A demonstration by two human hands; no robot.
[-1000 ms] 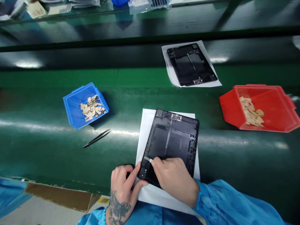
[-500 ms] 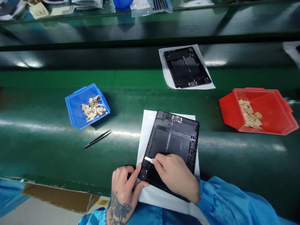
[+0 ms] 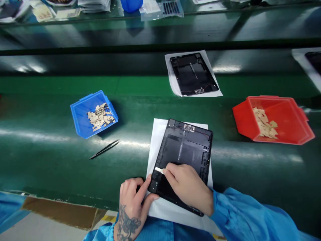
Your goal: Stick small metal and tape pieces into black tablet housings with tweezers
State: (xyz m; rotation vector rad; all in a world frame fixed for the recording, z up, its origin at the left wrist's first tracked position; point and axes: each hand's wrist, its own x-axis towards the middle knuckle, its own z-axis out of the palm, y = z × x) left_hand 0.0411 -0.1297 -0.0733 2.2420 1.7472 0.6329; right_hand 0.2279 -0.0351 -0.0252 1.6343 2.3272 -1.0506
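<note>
A black tablet back housing (image 3: 169, 152) lies tilted on a white sheet (image 3: 155, 134) in front of me, its inside facing up with a small circuit board at the far end. My left hand (image 3: 134, 197) holds its near left corner, forefinger on the left edge and thumb on the near edge. My right hand (image 3: 187, 184) is closed around a small white flat-tipped tool (image 3: 158, 170), whose tip touches the housing's left edge just above the left forefinger. The fingers hide the rest of the tool. Black tweezers (image 3: 104, 149) lie apart on the left.
On the left stands a blue bin (image 3: 81, 115) with small tan pieces; on the right, a red bin (image 3: 291, 117) with similar tan pieces. Farther back, another tablet housing (image 3: 192, 75) lies on white paper. A third dark panel (image 3: 314, 60) shows at the right edge. A shelf with bags runs behind.
The far housing with its paper has slid left, and more of the panel at the right edge shows. The red bin appears slightly farther left. Both hands stay nearly in place.
</note>
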